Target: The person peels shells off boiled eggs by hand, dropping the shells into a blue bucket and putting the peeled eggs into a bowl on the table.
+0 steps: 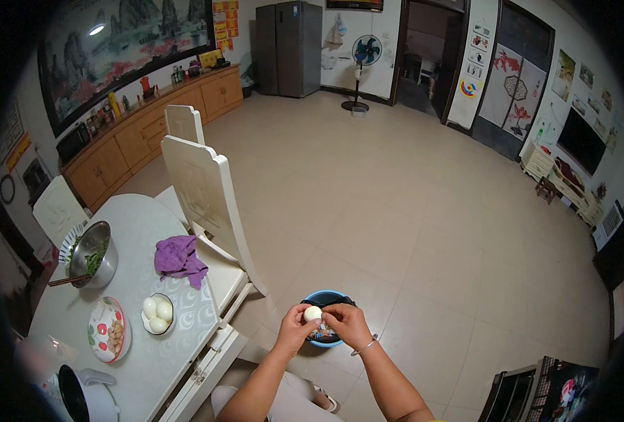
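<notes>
Between my hands is a white boiled egg (312, 314), its visible surface smooth. My left hand (294, 330) is closed around the egg's left side. From the other side my right hand (348, 325), with a bracelet on its wrist, grips the egg with bent fingers. Right below them stands a blue bin (328, 293) lined with a black bag; small scraps show inside it. To the left, a small bowl (146, 328) with several smooth white eggs (158, 314) rests on the table (139, 218).
The table also carries a purple cloth (178, 259), a metal bowl of greens (105, 271) with chopsticks, a patterned bowl (95, 337) with pale brown food, and a white pot-like vessel (99, 401). White chairs (206, 186) stand beside it. A black rack (537, 394) is at lower right.
</notes>
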Demonstrator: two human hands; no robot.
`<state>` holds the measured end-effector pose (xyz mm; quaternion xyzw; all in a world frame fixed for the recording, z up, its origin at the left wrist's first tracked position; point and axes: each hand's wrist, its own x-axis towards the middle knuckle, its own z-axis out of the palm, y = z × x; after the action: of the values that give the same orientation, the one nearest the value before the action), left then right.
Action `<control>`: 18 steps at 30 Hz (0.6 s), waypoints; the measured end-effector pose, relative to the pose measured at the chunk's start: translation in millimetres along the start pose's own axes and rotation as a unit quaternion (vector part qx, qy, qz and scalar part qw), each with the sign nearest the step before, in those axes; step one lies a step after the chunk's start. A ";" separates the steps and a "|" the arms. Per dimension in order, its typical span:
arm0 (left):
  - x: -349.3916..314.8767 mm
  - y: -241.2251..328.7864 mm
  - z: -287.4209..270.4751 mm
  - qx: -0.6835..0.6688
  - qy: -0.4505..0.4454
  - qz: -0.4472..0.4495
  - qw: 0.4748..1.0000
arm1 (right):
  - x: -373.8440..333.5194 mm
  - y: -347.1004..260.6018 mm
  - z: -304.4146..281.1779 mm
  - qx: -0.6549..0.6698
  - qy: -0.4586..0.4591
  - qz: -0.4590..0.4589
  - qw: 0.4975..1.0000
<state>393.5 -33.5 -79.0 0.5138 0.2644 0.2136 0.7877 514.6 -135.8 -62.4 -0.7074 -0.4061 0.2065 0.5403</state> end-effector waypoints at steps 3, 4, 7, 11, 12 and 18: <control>0.8 -5.0 -0.7 0.019 0.011 0.016 1.000 | 0.2 -4.2 3.1 -0.113 0.039 -0.088 0.989; 1.0 -6.7 -0.5 0.026 0.018 0.023 0.999 | -0.4 -6.6 4.8 -0.129 0.051 -0.087 0.986; 1.2 -9.5 1.0 0.038 0.031 0.039 0.998 | -1.4 -9.5 8.6 -0.164 0.080 -0.085 0.980; -1.0 -5.2 1.0 0.019 0.024 0.016 0.999 | 0.3 -7.6 6.7 -0.145 0.093 -0.069 0.983; -1.4 -3.8 -0.2 0.011 0.021 0.002 1.000 | 0.7 -7.0 5.1 -0.134 0.095 -0.063 0.984; -1.4 -7.0 -9.6 -0.114 -0.059 -0.057 0.990 | 3.1 23.1 4.3 0.088 0.038 0.084 0.992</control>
<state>386.7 -30.4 -88.4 0.4163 0.2199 0.1668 0.8663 521.3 -132.8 -84.9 -0.6960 -0.3049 0.2591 0.5962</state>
